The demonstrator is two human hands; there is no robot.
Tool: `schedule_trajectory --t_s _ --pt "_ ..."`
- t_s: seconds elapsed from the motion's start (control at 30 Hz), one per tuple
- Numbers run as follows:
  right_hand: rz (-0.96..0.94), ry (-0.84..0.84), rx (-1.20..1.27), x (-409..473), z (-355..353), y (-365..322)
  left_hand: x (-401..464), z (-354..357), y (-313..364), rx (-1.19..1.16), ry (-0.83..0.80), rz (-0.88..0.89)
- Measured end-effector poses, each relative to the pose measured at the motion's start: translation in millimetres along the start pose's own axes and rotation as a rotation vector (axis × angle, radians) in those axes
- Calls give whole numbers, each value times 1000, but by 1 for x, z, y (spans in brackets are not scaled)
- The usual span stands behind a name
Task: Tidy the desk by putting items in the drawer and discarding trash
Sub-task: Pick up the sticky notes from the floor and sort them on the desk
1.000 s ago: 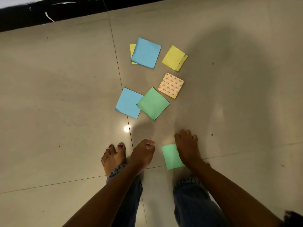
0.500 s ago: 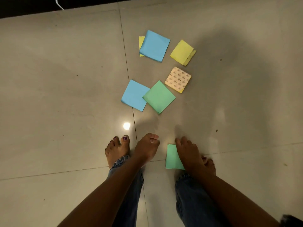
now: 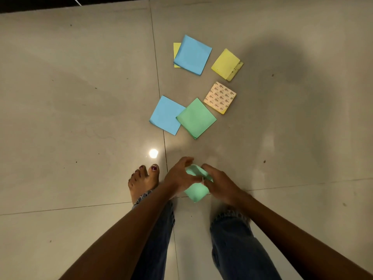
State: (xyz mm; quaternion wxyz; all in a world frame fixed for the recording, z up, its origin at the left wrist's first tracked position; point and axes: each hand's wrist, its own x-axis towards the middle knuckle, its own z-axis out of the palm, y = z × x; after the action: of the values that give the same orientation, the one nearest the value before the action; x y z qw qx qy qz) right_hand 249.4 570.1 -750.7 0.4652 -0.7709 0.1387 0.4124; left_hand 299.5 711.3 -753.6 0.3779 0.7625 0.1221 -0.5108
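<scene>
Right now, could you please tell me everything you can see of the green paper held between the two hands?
The green paper is a thin, mint-green sheet, apparently a sticky note, bent rather than flat. The left hand grips its left side, the right hand its right; their fingers cover its middle. It sits in front of the feet, near the tiled floor.

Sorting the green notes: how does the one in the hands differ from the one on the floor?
The held green note is bent, gripped by left hand and right hand; the floor green note lies flat, untouched, overlapping a blue note. Both are green squares.
</scene>
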Motion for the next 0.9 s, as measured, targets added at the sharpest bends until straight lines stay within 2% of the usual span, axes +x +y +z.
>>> schedule_trajectory --t_s 0.07,0.1,0.23,0.3,0.37,0.47,0.57,0.7,0.8,0.83,0.9 --pt "-29 13 35 7 -8 -11 2 -6 2 -33 23 18" --pt "-34 74 43 12 -12 -16 4 -10 5 -93 52 17" --pt "-76 522 8 45 -28 -39 14 -34 19 -350 339 40" --pt "-109 634 -89 65 -37 -52 21 -48 27 -497 468 55" --pt "-139 633 -312 85 -42 -62 28 -60 33 -596 593 29" --pt "-191 528 -787 112 -41 -64 39 -72 33 -673 760 -29" --pt "-138 411 -1103 128 -36 -55 45 -77 32 -728 830 -70" --pt "-41 374 -1243 131 -28 -54 47 -79 33 -726 822 -102" --pt "-175 419 -1285 129 -38 -62 47 -74 37 -715 796 -141" --pt "-209 466 -1231 127 -44 -66 47 -73 40 -715 789 -152" --pt "-215 484 -951 124 -56 -68 48 -71 45 -740 764 -153"
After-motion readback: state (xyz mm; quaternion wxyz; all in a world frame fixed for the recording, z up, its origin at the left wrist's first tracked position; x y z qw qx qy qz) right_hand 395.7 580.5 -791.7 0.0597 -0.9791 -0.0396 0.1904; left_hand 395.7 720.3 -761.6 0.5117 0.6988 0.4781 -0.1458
